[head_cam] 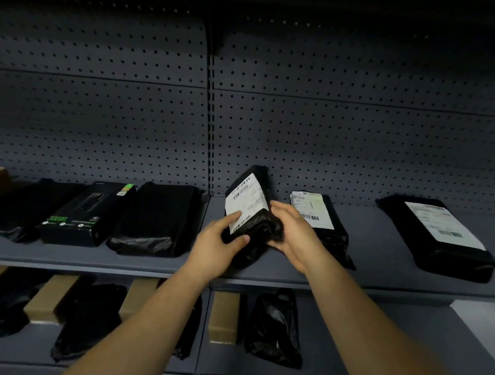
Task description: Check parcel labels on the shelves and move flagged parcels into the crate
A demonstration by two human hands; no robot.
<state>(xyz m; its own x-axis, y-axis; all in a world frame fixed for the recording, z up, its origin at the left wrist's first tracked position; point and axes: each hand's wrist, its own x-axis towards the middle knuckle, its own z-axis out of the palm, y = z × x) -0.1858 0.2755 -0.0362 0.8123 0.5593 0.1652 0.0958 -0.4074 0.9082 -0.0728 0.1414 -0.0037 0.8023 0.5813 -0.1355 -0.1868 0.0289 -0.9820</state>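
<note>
A grey perforated metal back panel (99, 120) fills the upper part of the head view. Below it runs a long grey metal upper shelf (383, 221), and beneath that a grey lower shelf (404, 356), partly covered by the person's two forearms.

On the upper shelf, at the far right, lies a long black plastic-wrapped parcel with a large white label (440, 236). Left of centre lie a black plastic bag parcel (157, 219) and, beside it, a black retail box with green print (85, 215). On the lower shelf, brown cardboard boxes (224, 316) alternate with crumpled black bags (275, 328).

The black film-wrapped parcel with a white barcode label (248, 204) is held above the middle of the upper shelf. It is tilted, with its top end raised towards the back panel and its label facing the person. Just to its right lies a smaller black labelled parcel (322, 223), and the right hand covers part of this parcel's label.

The left hand (219, 243) grips the held parcel's lower left, with the thumb on the label's bottom edge and the fingers curled underneath. The right hand (292, 233) clasps the lower right corner, its fingers wrapped around the black film
</note>
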